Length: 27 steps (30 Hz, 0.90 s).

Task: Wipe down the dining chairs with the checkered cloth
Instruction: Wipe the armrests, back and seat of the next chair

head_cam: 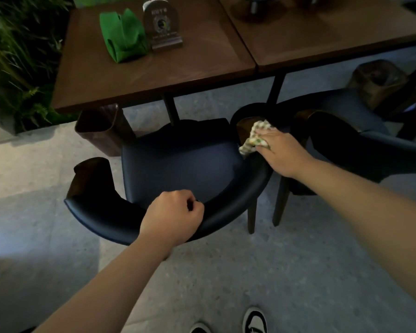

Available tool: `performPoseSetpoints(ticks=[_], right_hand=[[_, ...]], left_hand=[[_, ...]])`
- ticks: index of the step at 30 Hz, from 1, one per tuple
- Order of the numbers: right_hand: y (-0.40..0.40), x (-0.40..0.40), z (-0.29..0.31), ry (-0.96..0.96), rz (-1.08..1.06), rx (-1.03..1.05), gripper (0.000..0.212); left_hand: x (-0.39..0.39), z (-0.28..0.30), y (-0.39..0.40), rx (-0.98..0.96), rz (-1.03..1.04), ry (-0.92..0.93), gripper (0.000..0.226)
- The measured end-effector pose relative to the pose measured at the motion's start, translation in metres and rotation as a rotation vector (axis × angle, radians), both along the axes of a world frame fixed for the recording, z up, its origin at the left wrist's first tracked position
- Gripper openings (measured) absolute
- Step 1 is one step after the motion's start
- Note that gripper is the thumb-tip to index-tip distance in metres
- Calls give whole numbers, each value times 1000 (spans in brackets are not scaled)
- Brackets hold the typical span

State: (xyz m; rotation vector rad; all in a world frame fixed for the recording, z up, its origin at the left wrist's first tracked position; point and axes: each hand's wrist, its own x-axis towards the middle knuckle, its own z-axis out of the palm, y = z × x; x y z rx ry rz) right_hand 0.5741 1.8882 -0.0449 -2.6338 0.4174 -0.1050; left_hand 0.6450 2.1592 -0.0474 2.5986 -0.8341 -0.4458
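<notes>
A dark blue dining chair (178,162) with a curved padded back and wooden arm ends stands in front of me, half under the table. My left hand (173,216) grips the top of its curved backrest with curled fingers. My right hand (280,151) presses the checkered cloth (256,135) against the chair's right arm, near the wooden end. The cloth is bunched under my fingers and only its far part shows. A second blue chair (360,145) stands close on the right.
Two brown wooden tables (101,75) sit side by side beyond the chairs, with a green folded napkin (123,34) and a small sign stand (162,22). A brown bin (101,131) stands under the left table. Plants (17,56) fill the left edge. My shoes (255,320) are on the speckled floor.
</notes>
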Motion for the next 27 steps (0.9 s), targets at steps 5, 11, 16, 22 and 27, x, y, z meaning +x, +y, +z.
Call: performPoseSetpoints(ticks=[5,11,16,22,27], right_hand=[[43,-32,0,-70,216,-56,29],[-4,-8,17,113,396,-210,52],[-15,-2,-1,101,236,-45,42],[33,-26,-10,-148,110,21,29],[87,-38,-5,-247,-4,-57,33]], left_hand=[[-1,0,0,10,31,-21,25],[-4,4,0,20,61,-59,25],[-7,6,1,-13,92,-113,26],[-9,10,3,-128,116,-172,25],[-4,11,8,-207,90,-97,26]])
